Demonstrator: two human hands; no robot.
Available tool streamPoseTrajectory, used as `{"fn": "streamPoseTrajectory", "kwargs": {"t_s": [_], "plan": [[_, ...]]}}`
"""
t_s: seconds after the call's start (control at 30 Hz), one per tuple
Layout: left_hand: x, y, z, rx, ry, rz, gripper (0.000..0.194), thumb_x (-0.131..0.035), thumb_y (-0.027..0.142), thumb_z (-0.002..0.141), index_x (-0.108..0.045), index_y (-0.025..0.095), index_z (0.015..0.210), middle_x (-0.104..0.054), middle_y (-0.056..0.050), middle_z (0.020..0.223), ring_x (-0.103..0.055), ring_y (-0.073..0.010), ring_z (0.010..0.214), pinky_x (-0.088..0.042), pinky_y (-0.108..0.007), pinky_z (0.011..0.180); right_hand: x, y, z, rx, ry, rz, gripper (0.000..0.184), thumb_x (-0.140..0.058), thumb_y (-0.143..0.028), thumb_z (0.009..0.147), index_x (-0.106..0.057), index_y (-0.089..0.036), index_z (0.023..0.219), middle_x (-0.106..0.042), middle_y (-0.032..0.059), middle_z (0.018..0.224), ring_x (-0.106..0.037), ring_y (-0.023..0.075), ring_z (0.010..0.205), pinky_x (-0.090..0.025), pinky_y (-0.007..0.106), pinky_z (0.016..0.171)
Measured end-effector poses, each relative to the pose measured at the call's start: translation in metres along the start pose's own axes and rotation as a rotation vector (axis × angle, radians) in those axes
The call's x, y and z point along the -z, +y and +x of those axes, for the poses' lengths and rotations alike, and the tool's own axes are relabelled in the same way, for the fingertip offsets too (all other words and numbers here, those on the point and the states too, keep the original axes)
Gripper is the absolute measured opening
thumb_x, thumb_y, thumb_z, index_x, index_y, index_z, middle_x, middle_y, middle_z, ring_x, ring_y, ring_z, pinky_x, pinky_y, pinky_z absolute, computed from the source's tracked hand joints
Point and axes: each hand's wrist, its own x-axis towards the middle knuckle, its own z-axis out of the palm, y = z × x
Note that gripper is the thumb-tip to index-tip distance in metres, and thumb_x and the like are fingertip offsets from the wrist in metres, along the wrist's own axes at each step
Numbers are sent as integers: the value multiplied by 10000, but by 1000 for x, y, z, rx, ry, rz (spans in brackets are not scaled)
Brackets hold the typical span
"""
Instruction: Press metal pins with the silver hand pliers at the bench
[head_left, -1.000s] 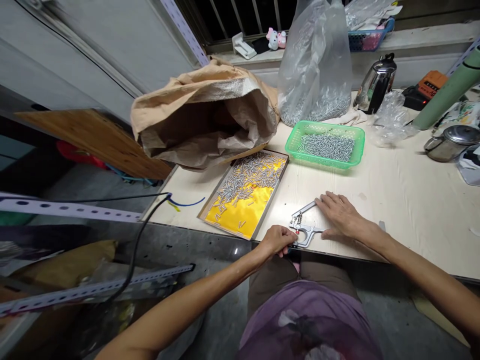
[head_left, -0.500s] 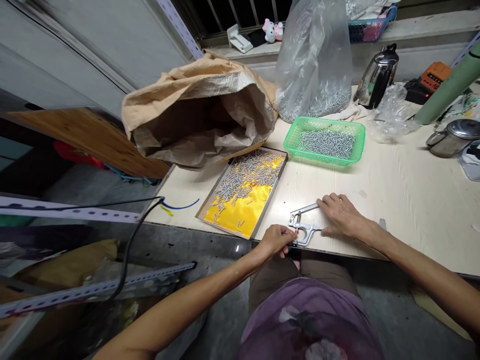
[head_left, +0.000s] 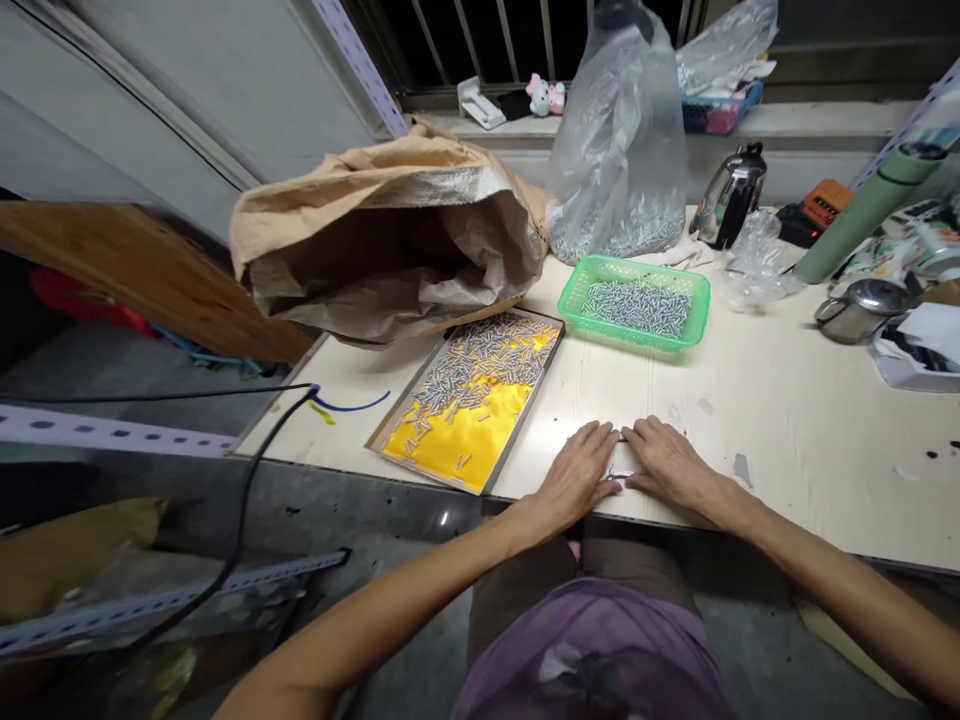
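Both my hands lie side by side at the near edge of a pale wooden table (head_left: 787, 420). My left hand (head_left: 577, 475) rests flat, fingers stretched forward, covering most of a small metal hand press tool (head_left: 619, 470). My right hand (head_left: 671, 462) lies flat over the tool's right part. Only a sliver of metal shows between the hands. To the left sits a metal tray (head_left: 420, 450) with a yellow lining and many small silver pins. Beyond the hands stands a green basket (head_left: 577, 290) of the same pins.
An open brown paper sack (head_left: 390, 240) lies at the back left. A clear plastic bag (head_left: 622, 150) of pins stands behind the basket. A steel kettle (head_left: 724, 205), a steel pot (head_left: 855, 310) and a green roll (head_left: 862, 220) crowd the right. A black cable (head_left: 247, 490) hangs off the left edge.
My left hand has gone from a closed grip at the tool's near end to lying flat on top of it. The right hand slid closer. The view shifted up and right.
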Motion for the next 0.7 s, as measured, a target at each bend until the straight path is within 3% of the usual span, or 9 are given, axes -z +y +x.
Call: {"fn": "streamPoseTrajectory", "kwargs": {"t_s": [0.13, 0.2, 0.3, 0.4, 0.53, 0.63, 0.7], "plan": [[1, -1, 22, -54, -142, 81, 614, -637, 259, 786, -342, 175, 1318, -521, -130, 1230, -491, -266, 1132, -426, -423, 940, -3, 9, -12, -13, 16, 31, 713, -784, -354, 628, -448, -134, 1217, -555, 122, 1065, -508, 264, 960, -440, 387, 791], [6, 3, 28, -46, -185, 144, 645, -665, 284, 767, -344, 163, 1312, -534, -126, 1183, -500, -270, 1089, -439, -409, 903, -3, 13, -17, -35, 18, 12, 757, -784, -373, 623, -428, -129, 1246, -556, 130, 1073, -505, 273, 962, -444, 400, 798], [13, 12, 35, -43, -263, 242, 625, -687, 346, 760, -386, 147, 1270, -547, -123, 1128, -499, -273, 1057, -452, -381, 839, -2, 12, -21, -52, -3, -35, 677, -775, -357, 648, -473, -98, 1197, -573, 126, 1026, -504, 268, 930, -445, 380, 789], [12, 18, 35, -45, -315, 315, 471, -643, 362, 807, -457, 146, 1182, -556, -112, 1076, -501, -259, 1031, -445, -351, 788, -6, 6, -21, -56, -3, -79, 527, -750, -290, 689, -526, -91, 1122, -584, 113, 968, -507, 251, 886, -438, 354, 755], [-1, 16, 30, -19, -266, 359, 223, -561, 305, 873, -521, 175, 1050, -565, -83, 1000, -499, -238, 993, -419, -346, 776, -17, -1, -19, -67, 28, -90, 73, -570, -129, 826, -584, -151, 895, -583, 66, 843, -507, 204, 797, -403, 314, 683], [-7, 10, 35, -1, -244, 344, 101, -517, 275, 899, -546, 184, 934, -572, -66, 945, -503, -228, 965, -416, -337, 755, -21, 0, -16, -66, 76, -67, 185, -434, -101, 897, -569, -179, 798, -569, 46, 789, -502, 180, 769, -381, 298, 674], [-8, 6, 42, 4, -230, 326, 105, -516, 278, 900, -553, 179, 898, -580, -66, 937, -514, -232, 964, -426, -335, 746, -20, 5, -14, -79, 92, -58, 166, -441, -130, 905, -575, -179, 820, -575, 48, 811, -504, 182, 791, -388, 297, 693]]}}
